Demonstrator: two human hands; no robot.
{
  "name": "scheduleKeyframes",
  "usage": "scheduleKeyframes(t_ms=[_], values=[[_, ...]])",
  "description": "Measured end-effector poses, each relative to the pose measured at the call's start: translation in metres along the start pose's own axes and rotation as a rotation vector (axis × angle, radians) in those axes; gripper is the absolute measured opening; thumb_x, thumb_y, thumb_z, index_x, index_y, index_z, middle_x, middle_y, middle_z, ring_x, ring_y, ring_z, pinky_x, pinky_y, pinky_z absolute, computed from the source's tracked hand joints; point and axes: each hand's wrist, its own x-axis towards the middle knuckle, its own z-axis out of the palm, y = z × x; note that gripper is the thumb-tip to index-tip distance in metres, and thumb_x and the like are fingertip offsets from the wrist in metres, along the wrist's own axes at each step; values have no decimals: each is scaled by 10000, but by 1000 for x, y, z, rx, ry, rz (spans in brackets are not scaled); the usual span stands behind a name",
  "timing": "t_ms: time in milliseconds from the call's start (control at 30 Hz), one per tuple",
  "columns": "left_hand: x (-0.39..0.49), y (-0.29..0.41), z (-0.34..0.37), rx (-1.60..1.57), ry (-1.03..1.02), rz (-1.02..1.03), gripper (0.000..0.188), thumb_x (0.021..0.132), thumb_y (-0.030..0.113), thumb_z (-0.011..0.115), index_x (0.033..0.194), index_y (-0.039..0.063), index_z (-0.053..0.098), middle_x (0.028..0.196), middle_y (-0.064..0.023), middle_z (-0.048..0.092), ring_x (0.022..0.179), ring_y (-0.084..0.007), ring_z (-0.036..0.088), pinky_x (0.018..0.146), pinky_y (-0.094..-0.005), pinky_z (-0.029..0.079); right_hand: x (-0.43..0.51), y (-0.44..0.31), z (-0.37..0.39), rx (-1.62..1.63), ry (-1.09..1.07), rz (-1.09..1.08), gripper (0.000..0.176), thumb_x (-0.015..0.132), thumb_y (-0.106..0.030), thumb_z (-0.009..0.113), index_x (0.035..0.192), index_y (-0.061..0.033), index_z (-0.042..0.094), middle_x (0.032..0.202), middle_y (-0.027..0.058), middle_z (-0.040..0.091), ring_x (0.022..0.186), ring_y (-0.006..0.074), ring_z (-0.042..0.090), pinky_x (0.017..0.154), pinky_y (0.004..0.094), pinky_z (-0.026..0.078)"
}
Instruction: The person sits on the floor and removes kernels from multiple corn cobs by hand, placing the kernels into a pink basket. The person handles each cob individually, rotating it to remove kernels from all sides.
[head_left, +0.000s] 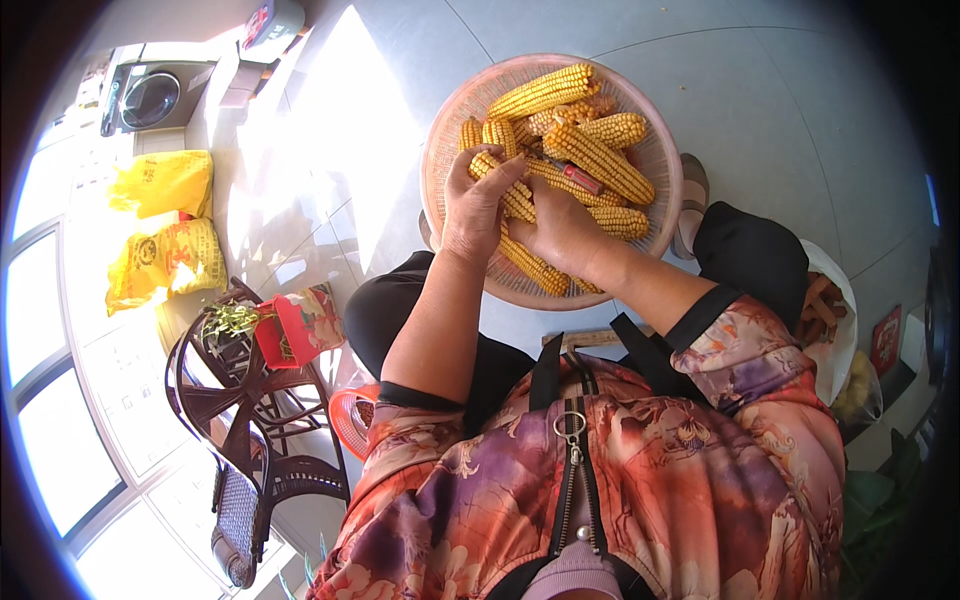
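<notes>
Over a round pink plastic basket (439, 172), my left hand (474, 201) grips an ear of yellow corn (517, 201), its thumb laid across the kernels. My right hand (564, 229) closes around the lower end of the same ear; its fingertips are partly hidden. Several other husked ears (544, 90) lie heaped in the basket, some partly stripped of kernels. Among them, just beyond my right hand, rests a screwdriver (582, 180) with a red handle, its shaft partly covered by corn.
A dark woven chair (247, 390) stands at left beside a red box (289, 330) with green sprigs. An orange basket (349, 420) sits near my left side. Bare cobs (821, 307) fill a white container (844, 330) at right. Yellow bags (169, 259) lie farther left.
</notes>
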Motion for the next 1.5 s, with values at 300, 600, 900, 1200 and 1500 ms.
scheduleKeyframes(t_ms=[300, 600, 900, 1200, 1500], values=[[7, -10, -8, 197, 52, 36, 162, 889, 41, 660, 1029, 12, 584, 952, -95, 646, 858, -147, 643, 781, -273, 547, -8, 1, 4, -17, 53, -50, 538, 879, -296, 698, 1222, 69, 503, 1048, 297, 669, 992, 432, 667, 878, 484, 525], [6, -5, -15, 44, -63, 62, 216, 945, 163, 608, 1038, -32, 621, 818, -107, 627, 790, -201, 625, 771, -321, 517, -10, -6, -7, -7, -39, 14, 539, 860, -188, 674, 1290, 66, 469, 1109, 301, 645, 1054, 434, 636, 926, 466, 506], [3, -1, -12, 97, -83, 107, 194, 943, 147, 598, 995, -35, 641, 834, -111, 643, 786, -213, 623, 760, -320, 520, -9, -9, -9, -62, -76, 65, 545, 856, -177, 662, 1304, 60, 464, 1082, 308, 649, 1037, 435, 643, 918, 462, 510], [12, -7, -19, -40, -20, -72, 205, 990, 105, 517, 1014, -62, 634, 794, -130, 634, 751, -221, 629, 727, -331, 541, -13, 5, 3, 61, -38, 0, 528, 842, -171, 662, 1266, 90, 488, 1074, 312, 649, 1028, 437, 646, 920, 465, 506], [11, -8, -11, 18, 42, -50, 262, 1014, 140, 485, 998, -71, 639, 753, -116, 613, 703, -206, 611, 695, -317, 538, -16, -11, -3, -30, -63, 114, 476, 855, -195, 667, 1202, 86, 502, 978, 304, 671, 952, 444, 663, 859, 487, 521]])
